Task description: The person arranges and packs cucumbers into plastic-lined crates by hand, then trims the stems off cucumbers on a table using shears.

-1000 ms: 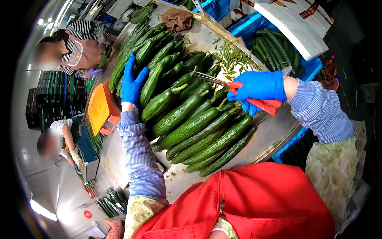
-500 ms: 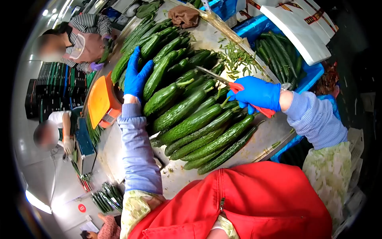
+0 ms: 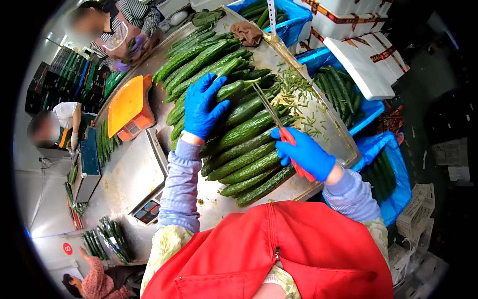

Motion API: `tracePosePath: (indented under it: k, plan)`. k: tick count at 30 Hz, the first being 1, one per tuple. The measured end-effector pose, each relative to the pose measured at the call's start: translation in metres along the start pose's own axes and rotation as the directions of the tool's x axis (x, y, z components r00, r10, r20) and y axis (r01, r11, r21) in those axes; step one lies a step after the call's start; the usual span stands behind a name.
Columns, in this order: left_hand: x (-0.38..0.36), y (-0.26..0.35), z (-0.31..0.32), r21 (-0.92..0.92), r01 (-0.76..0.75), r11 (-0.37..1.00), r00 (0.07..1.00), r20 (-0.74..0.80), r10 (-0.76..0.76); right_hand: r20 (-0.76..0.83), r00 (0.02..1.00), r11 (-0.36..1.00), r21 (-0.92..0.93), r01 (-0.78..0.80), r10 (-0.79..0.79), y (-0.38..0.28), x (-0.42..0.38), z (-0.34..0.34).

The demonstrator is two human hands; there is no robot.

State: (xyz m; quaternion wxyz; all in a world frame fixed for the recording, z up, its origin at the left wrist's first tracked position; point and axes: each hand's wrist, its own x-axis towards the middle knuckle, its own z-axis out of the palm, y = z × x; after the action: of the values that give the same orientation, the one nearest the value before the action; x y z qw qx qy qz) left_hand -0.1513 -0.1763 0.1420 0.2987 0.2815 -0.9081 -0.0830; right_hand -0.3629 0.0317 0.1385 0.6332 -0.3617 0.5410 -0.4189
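Observation:
My left hand (image 3: 203, 107), in a blue glove, is on the pile, its thumb and fingers around a cucumber (image 3: 234, 89) whose stem end points right. Much of that cucumber is under the palm. My right hand (image 3: 309, 155), also blue-gloved, grips scissors (image 3: 268, 105) with red handles, the blades pointing up and left. The blade tips are close to the stem of the held cucumber. Below both hands lies a row of cucumbers (image 3: 247, 160), side by side on the metal table (image 3: 343, 144). Cut stem pieces (image 3: 303, 99) are scattered right of the pile.
An orange scale (image 3: 130, 107) and a flat weighing platform (image 3: 144, 174) stand left. Blue-lined crates (image 3: 371, 117) of cucumbers line the right edge. Behind them are white foam boxes (image 3: 361, 65). A brown cloth (image 3: 246, 34) lies at the back. Other people (image 3: 132, 30) are across the table.
My left hand has gone from the pile's left side onto a cucumber nearer the scissors. My right hand has moved down and left in view, scissors still held. The camera view has shifted.

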Motion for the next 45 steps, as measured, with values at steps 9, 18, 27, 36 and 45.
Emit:
tracePosePath:
  k: [9, 18, 27, 36, 45]
  plan:
    - [-0.004, -0.005, 0.005, 0.117, -0.016, 0.993, 0.998, -0.055, 0.022, -0.151, 0.981, 0.992, -0.036, 0.122, -0.126, 0.003, 0.029, 0.035]
    - [-0.005, -0.008, 0.009, 0.162, -0.015, 0.987, 0.997, -0.076, 0.028, -0.257, 0.961, 0.994, -0.058, 0.094, -0.106, -0.003, 0.034, 0.048]
    - [-0.002, -0.017, 0.011, 0.045, 0.008, 0.999, 0.996, -0.092, -0.004, -0.286, 0.958, 0.992, -0.127, -0.010, -0.027, -0.016, 0.004, 0.025]
    - [-0.002, -0.017, 0.016, 0.043, 0.048, 0.998, 0.988, -0.146, -0.042, -0.161, 0.986, 0.650, -0.745, -0.152, 0.047, -0.056, -0.004, 0.014]
    - [-0.002, -0.011, 0.011, 0.029, 0.076, 0.997, 0.987, -0.141, -0.072, -0.198, 0.974, 0.708, -0.672, -0.215, 0.108, -0.054, 0.020, 0.022]
